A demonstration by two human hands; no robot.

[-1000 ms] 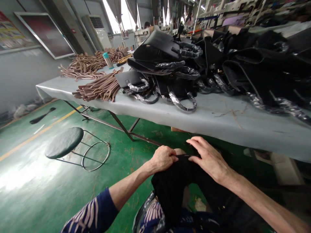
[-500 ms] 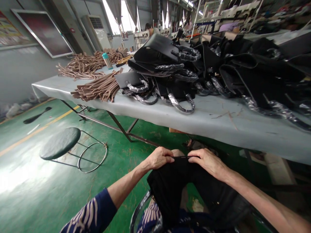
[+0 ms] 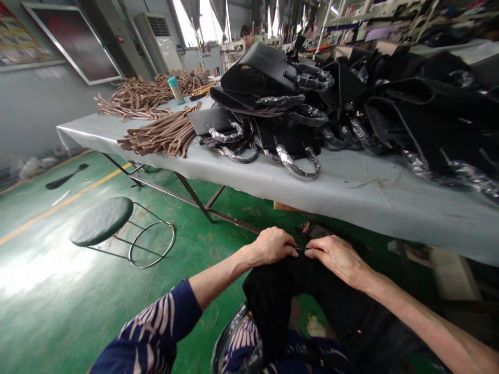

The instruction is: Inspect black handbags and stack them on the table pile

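Across my lap lies a black handbag (image 3: 273,296), its far edge raised between my hands. My left hand (image 3: 273,245) pinches that edge with thumb and fingers. Close beside it, my right hand (image 3: 336,258) grips the same edge, thumb toward the left. Only a small gap separates the two thumbs. A plastic-wrapped handle (image 3: 230,332) of the bag curves down at the left of my lap. The bag's lower part is dark and partly hidden by my right forearm.
A long table (image 3: 343,195) with a pale cover stands ahead. On it lie a heap of black bags (image 3: 268,78) with wrapped handles, brown strips (image 3: 163,132) and a teal-capped bottle (image 3: 176,91). A round stool (image 3: 103,221) stands on the green floor at left. Another person sits far back.
My left hand has slid right along the bag's edge, closer to my right hand. The right hand keeps its grip nearly in place. The camera view has shifted slightly.
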